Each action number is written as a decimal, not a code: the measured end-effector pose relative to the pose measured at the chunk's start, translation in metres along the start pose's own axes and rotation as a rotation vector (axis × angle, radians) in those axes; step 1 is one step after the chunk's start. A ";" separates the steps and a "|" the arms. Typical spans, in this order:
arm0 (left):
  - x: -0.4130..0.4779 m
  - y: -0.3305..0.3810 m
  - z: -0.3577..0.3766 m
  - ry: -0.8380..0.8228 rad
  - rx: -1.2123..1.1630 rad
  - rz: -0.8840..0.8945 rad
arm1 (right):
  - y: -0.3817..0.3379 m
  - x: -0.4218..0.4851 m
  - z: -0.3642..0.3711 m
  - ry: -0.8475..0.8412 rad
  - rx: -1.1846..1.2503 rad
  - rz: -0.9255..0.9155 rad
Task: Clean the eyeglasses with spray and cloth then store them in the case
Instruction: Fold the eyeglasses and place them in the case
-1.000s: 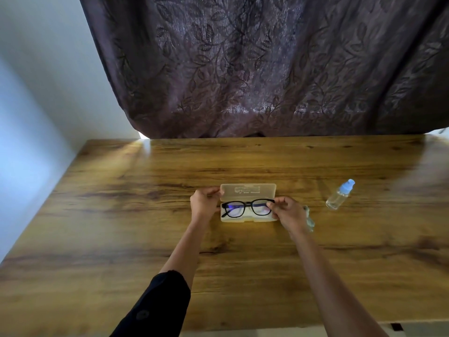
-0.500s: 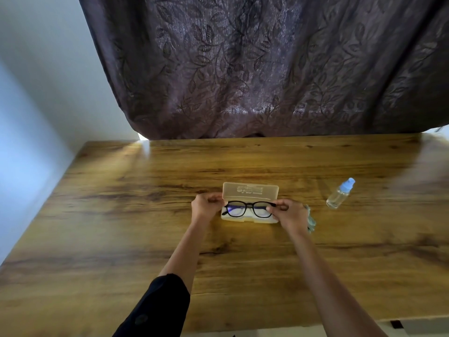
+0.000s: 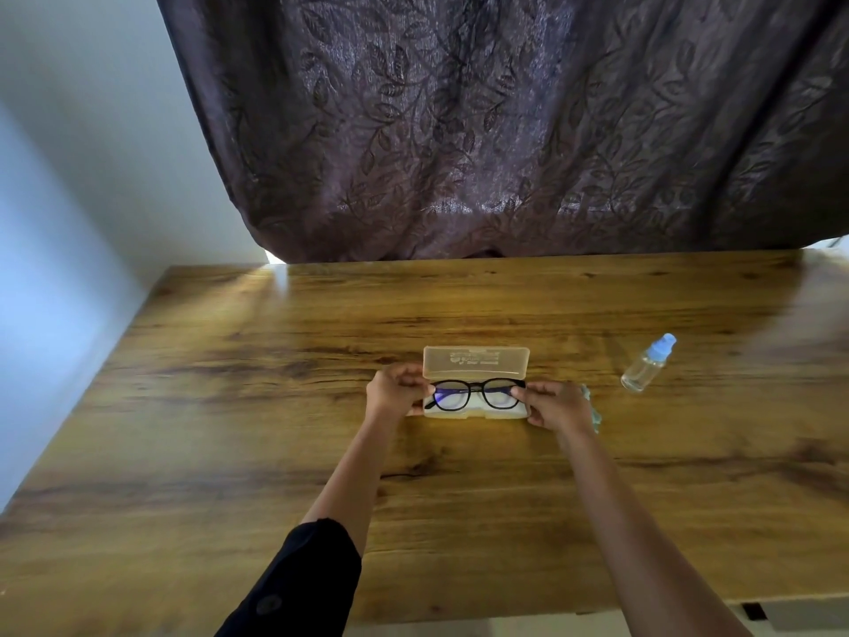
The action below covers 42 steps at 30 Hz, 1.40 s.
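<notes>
Head view: A wooden table [image 3: 229, 406] fills the lower half of the frame, w/ a dark leaf-patterned curtain [image 3: 505, 131] hung behind it across the top and a pale wall [image 3: 69, 154] at upper left.

Just right of centre, a translucent case [image 3: 475, 360] is seen lying open, lid stood up at the back. The eyeglasses [image 3: 473, 394], black-framed, are held in the case's lower half, lenses facing the camera. Whether they are fully seated can't be told.

The left hand [image 3: 394, 390] is placed at the case's left end, fingers curled round it, w/ fingertips right at the frame's left corner. The right hand [image 3: 558, 406] is set at the right end, w/ thumb and fingers pinched on the frame's right corner.

A pale green cloth [image 3: 592, 409] is partly hidden behind the right hand, touching the table just beside the case's right end. A clear spray bottle [image 3: 647, 363] w/ a blue cap is found further right, lying tilted on the table, apart from the cloth and case.

A black sleeve [image 3: 298, 586] is seen on the left arm at bottom centre; the right forearm is bare.
</notes>
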<state>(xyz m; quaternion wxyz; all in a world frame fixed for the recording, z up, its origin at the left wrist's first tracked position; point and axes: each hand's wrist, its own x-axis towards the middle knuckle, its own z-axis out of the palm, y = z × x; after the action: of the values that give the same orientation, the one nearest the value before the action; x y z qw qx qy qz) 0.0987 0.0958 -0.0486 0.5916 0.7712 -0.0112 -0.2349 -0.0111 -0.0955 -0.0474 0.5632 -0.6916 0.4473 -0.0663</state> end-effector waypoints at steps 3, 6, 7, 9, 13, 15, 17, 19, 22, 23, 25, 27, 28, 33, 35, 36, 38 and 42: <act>0.000 -0.001 0.000 -0.004 0.001 -0.008 | 0.000 0.003 0.000 -0.021 0.069 0.051; -0.001 0.000 0.000 -0.003 0.003 -0.010 | 0.001 0.006 0.001 -0.020 0.067 0.065; -0.001 0.000 -0.001 -0.003 0.004 -0.009 | 0.001 0.006 0.001 -0.022 0.064 0.065; -0.002 0.000 -0.001 0.000 0.008 -0.005 | 0.001 0.006 0.003 -0.016 0.056 0.068; -0.003 -0.002 -0.002 -0.003 0.026 0.009 | 0.000 0.001 0.006 0.029 0.063 0.043; -0.003 -0.001 -0.002 -0.002 0.033 0.010 | 0.000 0.000 0.007 0.044 0.044 0.033; -0.002 -0.001 -0.002 0.000 0.043 0.004 | 0.000 0.000 0.007 0.060 0.021 0.025; -0.003 0.000 -0.002 0.005 0.047 -0.005 | -0.001 0.001 0.008 0.082 -0.017 0.012; -0.004 0.001 -0.004 0.003 0.043 -0.026 | -0.003 -0.001 0.009 0.097 -0.049 -0.005; -0.005 0.001 -0.004 -0.002 0.038 -0.035 | -0.003 -0.001 0.009 0.097 -0.052 -0.009; -0.005 0.001 -0.006 -0.011 0.025 -0.054 | -0.002 -0.002 0.009 0.094 -0.060 -0.017; -0.006 0.001 -0.008 -0.009 0.015 -0.067 | -0.002 -0.003 0.010 0.087 -0.047 -0.016; -0.006 0.001 -0.009 -0.002 0.012 -0.071 | -0.002 -0.004 0.010 0.083 -0.036 -0.010; -0.009 0.002 -0.011 0.047 0.002 -0.105 | -0.004 -0.006 0.012 0.092 0.000 0.007; -0.010 0.002 -0.012 0.054 0.012 -0.098 | -0.005 -0.005 0.012 0.096 0.003 0.007; -0.011 0.002 -0.012 0.058 0.020 -0.091 | -0.005 -0.005 0.012 0.095 0.003 0.002; -0.013 0.001 -0.013 0.073 0.053 -0.064 | -0.004 -0.006 0.012 0.090 0.000 -0.014; -0.015 0.000 -0.016 0.097 0.124 0.007 | -0.003 -0.006 0.010 0.084 -0.012 -0.047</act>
<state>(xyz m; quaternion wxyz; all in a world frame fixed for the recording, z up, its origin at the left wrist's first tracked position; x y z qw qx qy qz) 0.0915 0.1142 -0.0403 0.5436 0.8166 0.0000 -0.1940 -0.0070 -0.0838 -0.0457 0.5381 -0.7017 0.4548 -0.1058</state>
